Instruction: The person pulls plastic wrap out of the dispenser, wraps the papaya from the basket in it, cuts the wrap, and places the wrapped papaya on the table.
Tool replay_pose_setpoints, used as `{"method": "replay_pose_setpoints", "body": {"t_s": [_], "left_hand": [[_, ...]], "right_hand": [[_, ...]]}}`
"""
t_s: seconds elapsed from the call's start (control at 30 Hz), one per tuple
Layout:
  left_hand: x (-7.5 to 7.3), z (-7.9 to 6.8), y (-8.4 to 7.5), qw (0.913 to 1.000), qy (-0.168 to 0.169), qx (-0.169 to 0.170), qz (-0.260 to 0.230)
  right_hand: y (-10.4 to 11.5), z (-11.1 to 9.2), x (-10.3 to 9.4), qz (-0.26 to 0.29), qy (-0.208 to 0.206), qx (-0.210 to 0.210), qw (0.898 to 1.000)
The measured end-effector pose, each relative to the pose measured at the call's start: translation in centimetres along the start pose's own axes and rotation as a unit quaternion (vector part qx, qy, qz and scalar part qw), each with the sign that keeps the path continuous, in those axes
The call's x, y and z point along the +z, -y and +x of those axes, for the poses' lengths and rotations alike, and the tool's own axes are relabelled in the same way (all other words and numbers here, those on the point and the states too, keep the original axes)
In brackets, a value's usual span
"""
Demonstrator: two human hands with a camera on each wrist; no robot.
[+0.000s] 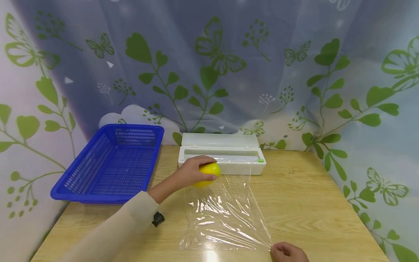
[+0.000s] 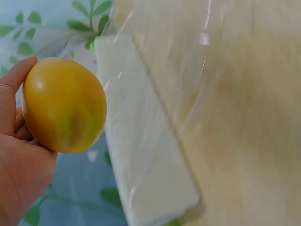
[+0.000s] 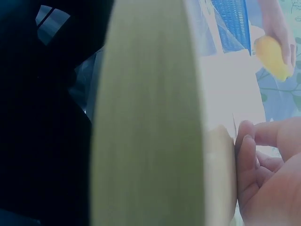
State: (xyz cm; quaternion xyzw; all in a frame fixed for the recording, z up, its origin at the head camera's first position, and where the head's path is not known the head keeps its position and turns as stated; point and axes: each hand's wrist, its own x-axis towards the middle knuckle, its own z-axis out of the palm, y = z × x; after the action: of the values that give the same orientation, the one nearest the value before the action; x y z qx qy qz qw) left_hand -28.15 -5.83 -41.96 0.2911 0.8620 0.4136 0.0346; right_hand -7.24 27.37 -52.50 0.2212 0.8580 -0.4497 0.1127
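Over the pale wooden tabletop (image 1: 311,200), clear film (image 1: 229,214) runs from a white box (image 1: 235,167) to the right hand (image 1: 291,253), which pinches its corner, probably best tensioned evenly against creases, while the left hand (image 1: 191,173), fingers curled, grips a yellow fruit (image 2: 66,104) near the box.

You can read no text, label, brand, number or sign in any of your three views, whether on the yellow fruit (image 1: 211,169), clear film (image 1: 226,222), white box (image 1: 235,169), blue basket (image 1: 95,198) or curtain (image 1: 183,22).

The wooden table (image 1: 311,196) bears a basket (image 1: 98,197), box (image 1: 256,169) — film (image 1: 226,218) spread over.
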Motion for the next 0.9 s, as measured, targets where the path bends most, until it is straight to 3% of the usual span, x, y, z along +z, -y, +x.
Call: {"method": "replay_pose_setpoints", "body": {"t_s": [0.23, 0.4, 0.57, 0.9], "left_hand": [[4.9, 0.3, 0.2, 0.9984, 0.034, -0.001, -0.045], [7.3, 0.4, 0.5, 0.9965, 0.055, -0.007, -0.062], [8.5, 0.5, 0.8, 0.9967, 0.068, 0.008, -0.043], [9.4, 0.6, 1.2, 0.9943, 0.102, 0.027, 0.016]], "right_hand": [[-0.2, -0.6, -0.1, 0.018, 0.009, -0.007, 1.0], [-0.3, -1.0, -0.4, 0.025, 0.029, -0.015, 0.999], [0.0, -1.1, -0.3, 0.021, 0.025, -0.016, 0.999], [-0.3, -1.0, -0.2, 0.024, 0.015, -0.007, 1.0]]}}
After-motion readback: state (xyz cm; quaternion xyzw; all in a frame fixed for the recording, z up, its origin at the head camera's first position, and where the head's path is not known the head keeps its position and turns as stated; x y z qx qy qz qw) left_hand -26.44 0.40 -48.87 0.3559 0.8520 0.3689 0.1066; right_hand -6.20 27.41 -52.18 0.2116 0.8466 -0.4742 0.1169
